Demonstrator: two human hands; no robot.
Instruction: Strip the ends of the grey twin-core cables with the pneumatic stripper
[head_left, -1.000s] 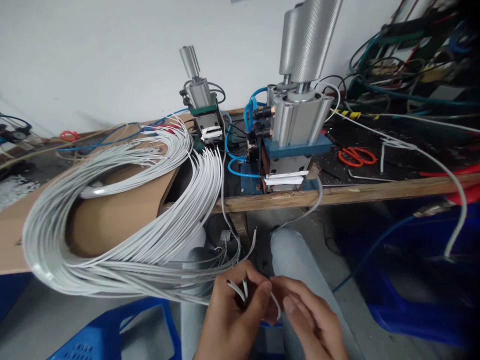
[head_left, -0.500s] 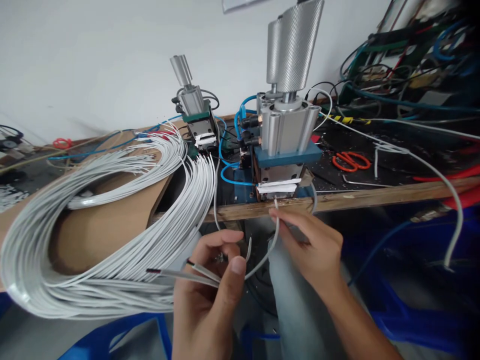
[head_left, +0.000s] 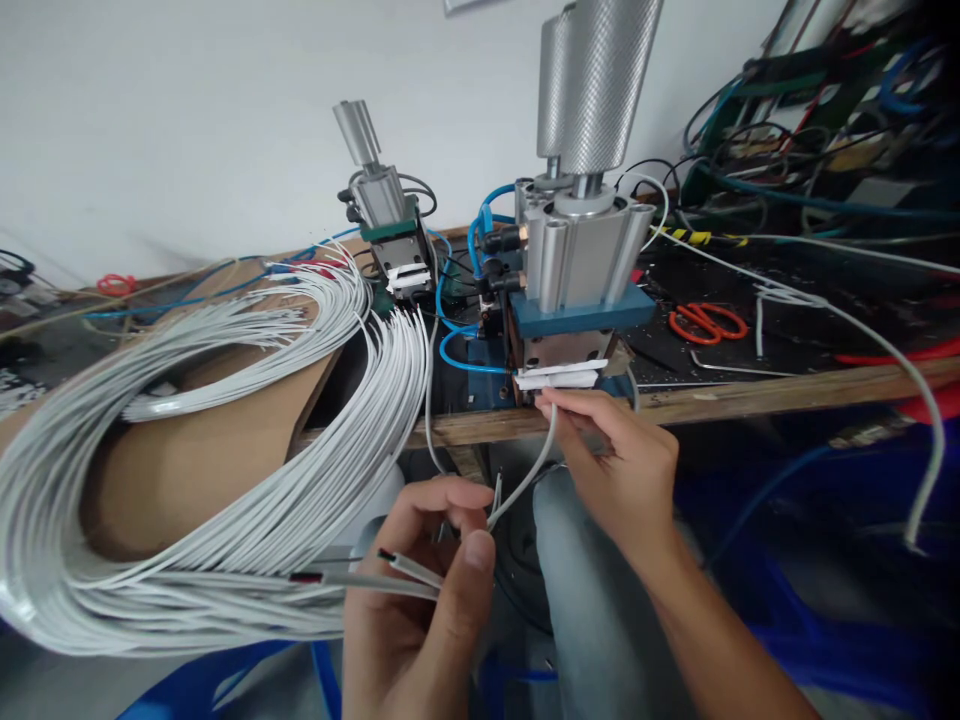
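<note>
Between thumb and fingers, my left hand (head_left: 431, 600) pinches several grey-white cables (head_left: 375, 583); dark and red inner wires show at two of their cut ends. One cable (head_left: 534, 468) curves from there up to my right hand (head_left: 611, 465), whose thumb and forefinger close on it near its end. That end is at the white-padded jaws (head_left: 562, 376) of the nearest pneumatic press (head_left: 581, 260), at the bench edge. Whether the tip lies between the jaws is hidden by the fingers and padding.
A large coil of white cables (head_left: 225, 560) lies on cardboard (head_left: 195, 490) at left. Behind stands another press (head_left: 382, 210). Orange-handled scissors (head_left: 707, 322), a hex key (head_left: 739, 368) and a loose cable (head_left: 900, 365) are on the right. The bench's wooden edge (head_left: 750, 400) runs across.
My right hand has moved the cable end up to the press jaws; its tip, visible below them before, is now out of sight. My left hand has dropped slightly, still holding the cables.
</note>
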